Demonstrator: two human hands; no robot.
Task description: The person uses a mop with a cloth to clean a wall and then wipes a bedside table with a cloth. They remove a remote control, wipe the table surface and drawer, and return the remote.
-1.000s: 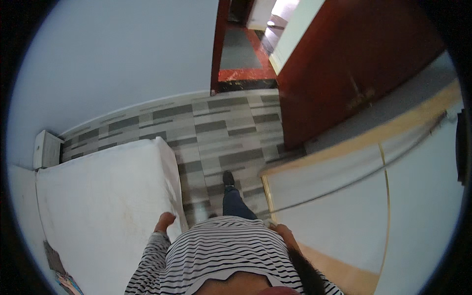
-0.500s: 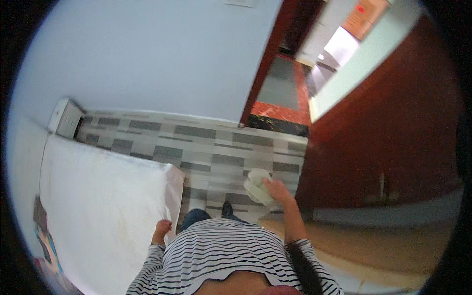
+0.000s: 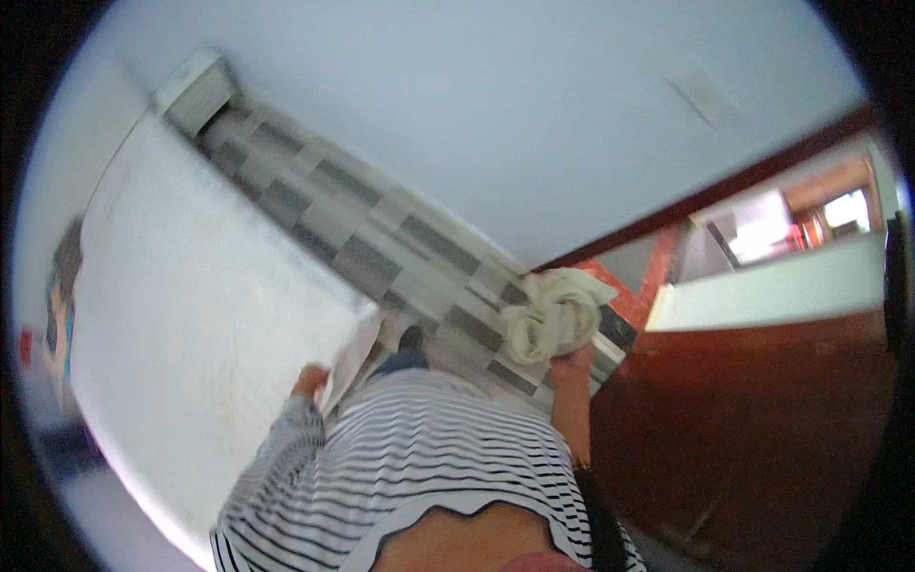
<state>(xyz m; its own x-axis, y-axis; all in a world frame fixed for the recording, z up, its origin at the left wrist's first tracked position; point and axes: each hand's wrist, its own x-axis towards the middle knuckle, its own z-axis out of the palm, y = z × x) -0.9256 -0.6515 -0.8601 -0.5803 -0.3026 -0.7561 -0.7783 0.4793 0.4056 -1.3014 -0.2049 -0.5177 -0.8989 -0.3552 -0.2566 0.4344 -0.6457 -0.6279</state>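
Note:
In my right hand (image 3: 574, 360) is a bunched, pale cream cloth (image 3: 553, 319), gripped from its near side and held out over the floor by the doorway. Loose folds of it hang in a loop and partly cover my fingers. My left hand (image 3: 310, 381) is at the near right edge of a mattress covered with a white sheet (image 3: 210, 315). Its fingers look loosely curled but are blurred, so whether they touch or pinch the sheet does not show.
A dark red-brown door (image 3: 743, 419) stands at my right, beside a doorway with a red-bordered threshold (image 3: 629, 300). A pale blue wall (image 3: 457, 105) runs ahead. Grey patterned floor (image 3: 372, 262) lies between wall and bed. A white cabinet (image 3: 197, 93) stands at the far left corner.
My view has turned toward the right, so the bed and doorway appear rotated. The cream cloth has been raised and spreads wider in my right hand. My left hand stays near the mattress edge.

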